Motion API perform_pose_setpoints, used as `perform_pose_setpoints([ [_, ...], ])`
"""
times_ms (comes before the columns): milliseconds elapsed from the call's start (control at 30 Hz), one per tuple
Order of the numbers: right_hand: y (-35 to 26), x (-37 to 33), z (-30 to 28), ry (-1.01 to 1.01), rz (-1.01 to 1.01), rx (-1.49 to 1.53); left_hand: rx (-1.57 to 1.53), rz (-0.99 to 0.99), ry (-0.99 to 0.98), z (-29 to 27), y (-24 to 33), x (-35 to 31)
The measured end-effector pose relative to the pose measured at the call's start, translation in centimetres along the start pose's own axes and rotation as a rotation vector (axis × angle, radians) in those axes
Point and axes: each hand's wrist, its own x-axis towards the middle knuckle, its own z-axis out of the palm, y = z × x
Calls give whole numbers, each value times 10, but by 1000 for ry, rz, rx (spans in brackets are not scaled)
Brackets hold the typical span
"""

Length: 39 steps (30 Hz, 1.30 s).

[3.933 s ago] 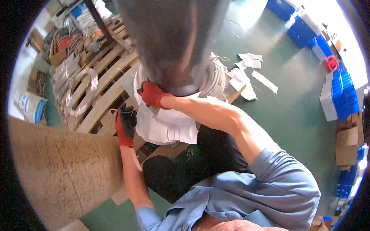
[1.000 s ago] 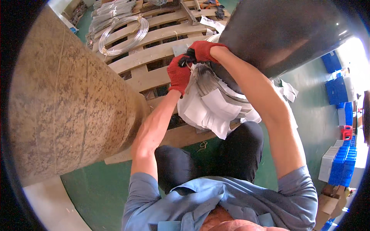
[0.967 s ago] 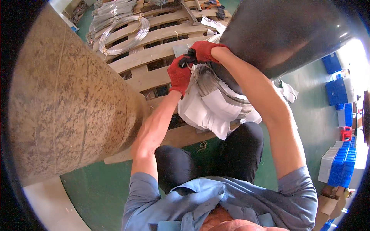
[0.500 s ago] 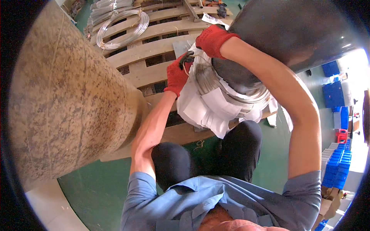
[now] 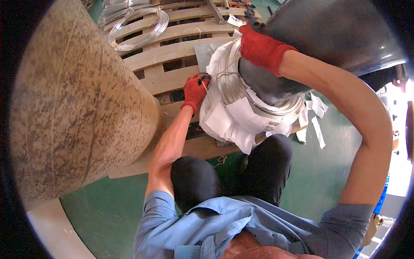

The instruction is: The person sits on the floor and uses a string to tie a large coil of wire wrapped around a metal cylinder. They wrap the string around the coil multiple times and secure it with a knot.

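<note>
A thick coil of silvery wire (image 5: 228,84) lies round the base of a large black cylinder (image 5: 327,39), with white paper sheets (image 5: 239,114) tucked round and under it. A thin string (image 5: 224,74) crosses the coil's left side. My left hand (image 5: 196,90), in a red glove with dark fingertips, is closed beside the coil; a short piece of string shows at its fingers. My right hand (image 5: 266,48), gloved alike, is raised at the coil's far side in front of the black cylinder. Its fingers look bent in; what they hold, if anything, is hidden.
Beneath the coil is a slatted wooden pallet (image 5: 168,58). A smaller loose wire coil (image 5: 163,25) lies at its far left. A big brown mottled cylinder (image 5: 86,108) stands close on my left. Paper scraps (image 5: 318,129) lie on the green floor (image 5: 319,172) to the right.
My right hand has moved right and farther away from my left hand, its elbow swinging outward. My left hand has drawn slightly back to the left, off the top of the coil.
</note>
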Motion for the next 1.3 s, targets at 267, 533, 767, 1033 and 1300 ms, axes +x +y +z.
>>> perform_pose_setpoints([
  [267, -2, -1, 5, 58, -36, -200, 181, -58, -75, 6, -5, 5],
  [533, 3, 21, -18, 172, 467, 909, -320, -281, -311, -25, 8, -6],
  [767, -49, 40, 20, 494, 634, 1967, 14, -135, -360, -13, 22, -29],
  [1033, -62, 59, 66, 711, 1135, 2927, -44, -83, -307, -24, 37, -50],
  [1300, -61, 55, 58, 895, 1029, 3009, -171, -284, -320, -25, 52, -82],
])
